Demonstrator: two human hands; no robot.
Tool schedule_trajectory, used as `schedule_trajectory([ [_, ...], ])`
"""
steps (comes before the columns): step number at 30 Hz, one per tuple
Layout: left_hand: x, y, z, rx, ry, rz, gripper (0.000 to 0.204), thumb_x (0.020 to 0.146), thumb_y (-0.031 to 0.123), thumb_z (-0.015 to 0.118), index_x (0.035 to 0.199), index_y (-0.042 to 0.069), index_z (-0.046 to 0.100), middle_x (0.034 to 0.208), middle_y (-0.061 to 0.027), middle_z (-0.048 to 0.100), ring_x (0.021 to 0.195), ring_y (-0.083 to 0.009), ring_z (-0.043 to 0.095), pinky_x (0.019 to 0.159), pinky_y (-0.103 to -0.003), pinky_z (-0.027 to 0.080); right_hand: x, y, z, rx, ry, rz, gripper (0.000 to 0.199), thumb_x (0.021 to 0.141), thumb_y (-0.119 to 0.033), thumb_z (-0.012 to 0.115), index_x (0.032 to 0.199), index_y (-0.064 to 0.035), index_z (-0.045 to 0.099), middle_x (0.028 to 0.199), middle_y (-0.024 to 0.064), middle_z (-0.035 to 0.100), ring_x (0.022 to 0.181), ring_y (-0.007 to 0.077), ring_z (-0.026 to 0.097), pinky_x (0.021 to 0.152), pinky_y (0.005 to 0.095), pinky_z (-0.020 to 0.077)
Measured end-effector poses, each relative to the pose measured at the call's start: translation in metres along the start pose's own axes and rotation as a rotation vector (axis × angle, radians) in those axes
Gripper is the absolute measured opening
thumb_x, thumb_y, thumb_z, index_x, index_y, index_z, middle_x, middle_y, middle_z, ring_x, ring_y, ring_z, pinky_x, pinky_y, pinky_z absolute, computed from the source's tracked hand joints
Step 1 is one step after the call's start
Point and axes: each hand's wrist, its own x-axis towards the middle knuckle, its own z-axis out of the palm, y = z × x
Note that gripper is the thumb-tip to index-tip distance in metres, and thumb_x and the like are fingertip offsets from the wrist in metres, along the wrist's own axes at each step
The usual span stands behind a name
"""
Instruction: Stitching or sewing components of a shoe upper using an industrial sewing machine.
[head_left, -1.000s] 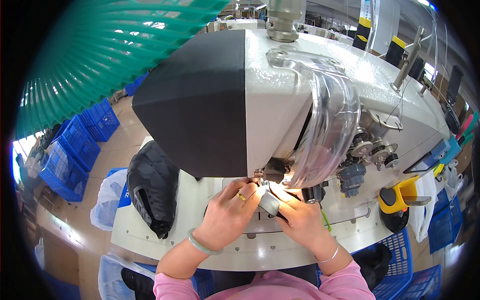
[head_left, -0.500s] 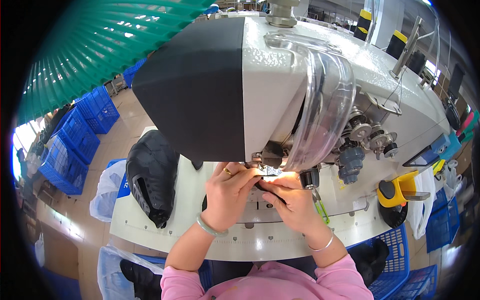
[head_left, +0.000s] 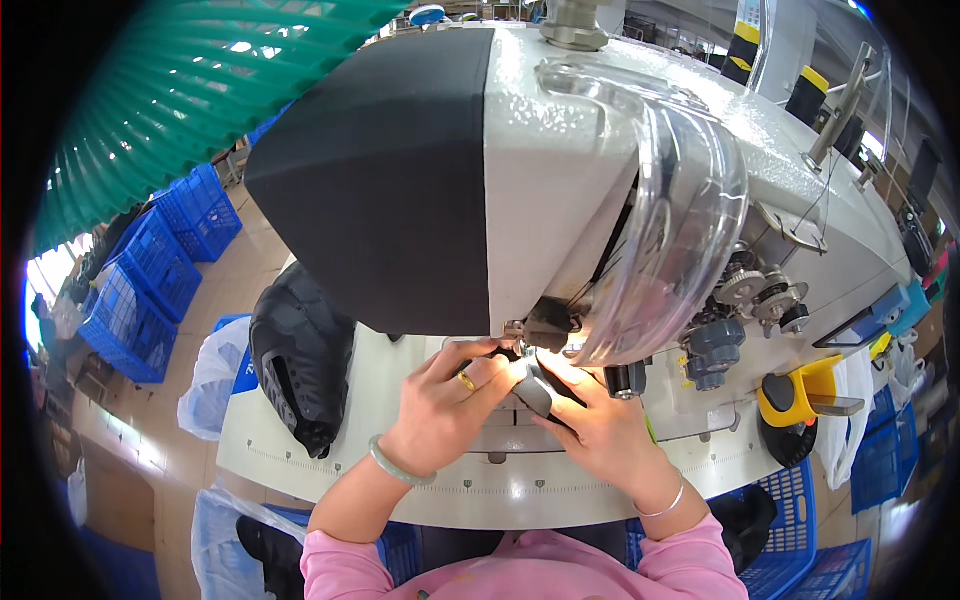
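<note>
Close under the needle area of a sewing machine (head_left: pixel 560 180), both my hands meet at a small dark piece of material (head_left: pixel 535 392). My left hand (head_left: pixel 440 408) is closed with thumb and fingers on the piece's left side, near the presser foot (head_left: pixel 516 338). On the other side, my right hand (head_left: pixel 603 428) grips the piece between thumb and fingers. Its far end is hidden by my fingers and the machine head. A black shoe upper (head_left: pixel 300 360) lies on the table to the left of my left hand.
A green corrugated sheet (head_left: pixel 190 110) hangs at upper left. Blue crates (head_left: pixel 130 320) stand on the floor to the left. On the right are a yellow holder (head_left: pixel 800 390) and tension dials (head_left: pixel 742 288). Plastic bags hang beside the pale tabletop (head_left: pixel 350 440).
My hands have shifted slightly nearer to me and a little apart at the wrists. More of the dark piece shows between them, and the green-handled tool is now mostly covered.
</note>
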Motion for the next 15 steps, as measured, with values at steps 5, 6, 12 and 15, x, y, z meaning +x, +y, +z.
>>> schedule_trajectory([
  [5,0.0007,0.0017,-0.0022,0.021,-0.019,0.005,0.027,0.065,0.005,0.067,0.092,0.006,0.069,0.094,-0.0032,0.064,0.096,-0.0225,0.063,0.067,-0.031,0.056,-0.0034,-0.0006,0.0030,-0.035,-0.011,0.025,0.018,0.073,-0.018,0.074,0.090,-0.0153,0.068,0.065,0.0064,0.059,0.083,0.0378,0.056,0.067,0.0424,0.0425],
  [6,0.0011,0.0016,-0.0020,0.018,-0.025,0.004,0.027,0.066,0.006,0.067,0.092,0.006,0.069,0.094,-0.0035,0.064,0.096,-0.0228,0.063,0.067,-0.031,0.056,-0.0041,-0.0001,0.0041,-0.043,0.001,0.025,0.018,0.073,-0.017,0.074,0.090,-0.0154,0.068,0.063,0.0061,0.058,0.085,0.0387,0.056,0.070,0.0429,0.0424],
  [12,0.0039,-0.0002,-0.0027,0.003,-0.043,0.002,0.026,0.067,0.005,0.066,0.092,0.005,0.068,0.096,-0.0046,0.064,0.096,-0.0239,0.063,0.068,-0.032,0.056,-0.0049,-0.0003,0.0058,-0.027,-0.028,0.052,0.020,0.071,-0.013,0.073,0.090,-0.0133,0.066,0.067,0.0060,0.060,0.088,0.0364,0.056,0.086,0.0447,0.0383],
  [15,0.0044,0.0004,-0.0034,0.008,-0.062,-0.002,0.026,0.067,0.004,0.066,0.094,0.005,0.067,0.099,-0.0059,0.063,0.096,-0.0245,0.062,0.069,-0.032,0.056,-0.0013,-0.0032,0.0061,-0.004,-0.003,0.052,0.023,0.070,-0.011,0.074,0.091,-0.0118,0.066,0.072,0.0057,0.060,0.086,0.0345,0.056,0.088,0.0449,0.0374],
])
